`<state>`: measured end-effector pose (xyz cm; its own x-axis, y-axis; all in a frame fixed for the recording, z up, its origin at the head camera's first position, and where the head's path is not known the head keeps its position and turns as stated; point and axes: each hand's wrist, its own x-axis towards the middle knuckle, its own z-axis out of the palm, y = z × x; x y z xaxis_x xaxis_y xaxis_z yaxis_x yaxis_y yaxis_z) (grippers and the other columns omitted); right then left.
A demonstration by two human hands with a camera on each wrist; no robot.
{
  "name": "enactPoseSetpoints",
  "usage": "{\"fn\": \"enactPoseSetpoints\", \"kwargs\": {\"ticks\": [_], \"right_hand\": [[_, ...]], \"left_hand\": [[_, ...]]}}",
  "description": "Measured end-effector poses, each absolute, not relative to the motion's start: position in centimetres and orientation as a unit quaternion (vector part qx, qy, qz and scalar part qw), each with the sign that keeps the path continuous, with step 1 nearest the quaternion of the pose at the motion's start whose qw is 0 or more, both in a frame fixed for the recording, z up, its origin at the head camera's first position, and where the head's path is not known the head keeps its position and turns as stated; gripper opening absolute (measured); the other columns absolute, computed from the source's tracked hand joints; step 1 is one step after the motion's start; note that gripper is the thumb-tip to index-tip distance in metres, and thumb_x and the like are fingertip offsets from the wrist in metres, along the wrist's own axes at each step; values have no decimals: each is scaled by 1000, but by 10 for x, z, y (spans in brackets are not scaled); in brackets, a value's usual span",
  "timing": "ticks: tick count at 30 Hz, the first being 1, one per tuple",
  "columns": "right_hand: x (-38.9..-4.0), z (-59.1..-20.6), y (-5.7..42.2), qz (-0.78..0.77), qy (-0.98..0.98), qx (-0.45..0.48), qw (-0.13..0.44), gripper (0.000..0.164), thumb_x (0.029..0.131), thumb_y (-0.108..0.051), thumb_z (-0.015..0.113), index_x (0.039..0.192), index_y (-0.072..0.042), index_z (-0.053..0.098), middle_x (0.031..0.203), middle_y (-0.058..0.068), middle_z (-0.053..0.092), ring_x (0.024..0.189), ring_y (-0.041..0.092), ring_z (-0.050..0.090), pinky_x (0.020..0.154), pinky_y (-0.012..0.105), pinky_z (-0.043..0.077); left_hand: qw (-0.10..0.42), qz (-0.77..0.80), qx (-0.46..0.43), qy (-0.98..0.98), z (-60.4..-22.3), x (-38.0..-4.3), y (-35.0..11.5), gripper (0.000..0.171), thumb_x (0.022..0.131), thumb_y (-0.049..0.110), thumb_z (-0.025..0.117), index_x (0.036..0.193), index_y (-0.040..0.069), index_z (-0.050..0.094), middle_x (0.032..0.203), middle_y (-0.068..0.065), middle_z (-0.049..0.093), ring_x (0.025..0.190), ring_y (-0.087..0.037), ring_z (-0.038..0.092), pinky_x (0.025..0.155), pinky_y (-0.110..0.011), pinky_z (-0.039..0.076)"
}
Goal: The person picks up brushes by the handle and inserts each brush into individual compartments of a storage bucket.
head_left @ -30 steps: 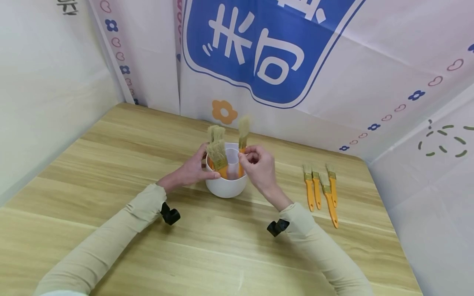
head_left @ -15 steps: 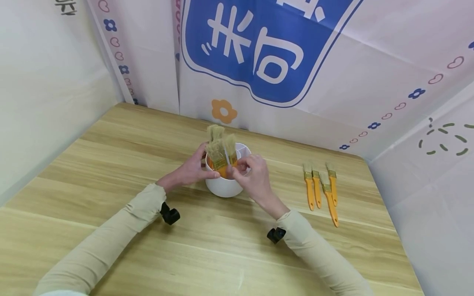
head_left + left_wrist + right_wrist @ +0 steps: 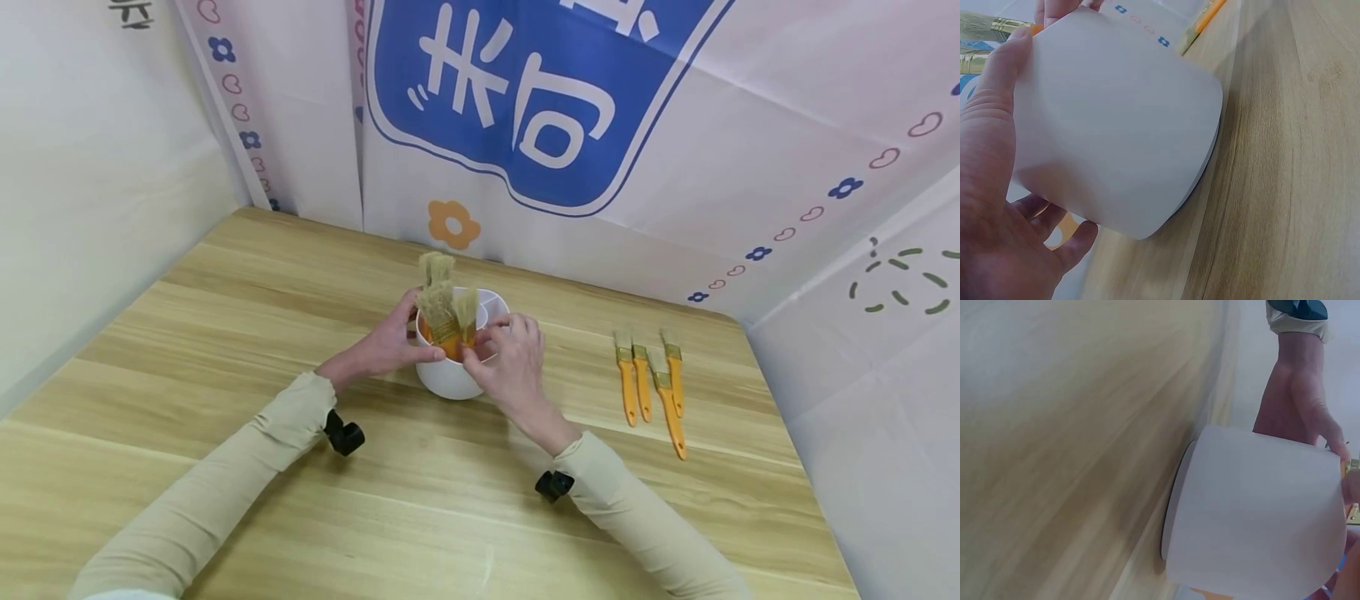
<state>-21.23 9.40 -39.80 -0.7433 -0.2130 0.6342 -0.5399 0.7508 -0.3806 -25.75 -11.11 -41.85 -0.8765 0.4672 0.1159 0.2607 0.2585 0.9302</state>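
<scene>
A white round holder [image 3: 448, 382] with inner dividers stands upright on the wooden table. My left hand [image 3: 384, 343] grips its left side, thumb at the rim and fingers round the back, as the left wrist view also shows. Several paintbrushes [image 3: 435, 304] with orange handles stand bristles-up in its left part. At the rim, my right hand [image 3: 513, 358] pinches another paintbrush [image 3: 466, 307] by its handle, bristles up, beside the others. The lower end of that handle is hidden inside the holder [image 3: 1260, 512].
Several more paintbrushes [image 3: 649, 383] lie on the table [image 3: 420, 500] to the right, bristles toward the back. Behind the holder rises a printed backdrop [image 3: 637, 258], with white side walls [image 3: 97, 183] at left and right.
My right hand has moved left and down, bringing its paintbrush from the holder's right side over to the standing brushes and lower into the holder. The left hand stays in place.
</scene>
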Motion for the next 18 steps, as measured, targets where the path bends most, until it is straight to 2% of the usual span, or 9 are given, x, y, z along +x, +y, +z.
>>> {"fn": "enactPoseSetpoints", "kwargs": {"ticks": [10,18], "right_hand": [[-209,-393,95,305,-901,203,232,17,73,-21,74,78,-6,67,100,13,61,101,30,50,89,43,37],[-209,-394,96,311,-901,207,222,21,73,-23,74,83,-6,68,98,13,62,100,30,51,90,44,39]], "left_hand": [[90,559,234,791,-417,-256,-111,95,79,17,74,148,16,9,148,-17,28,136,-39,29,108,-57,33],[89,556,235,792,-416,-254,-112,96,80,18,74,149,17,8,148,-17,28,137,-39,29,108,-57,33]]}}
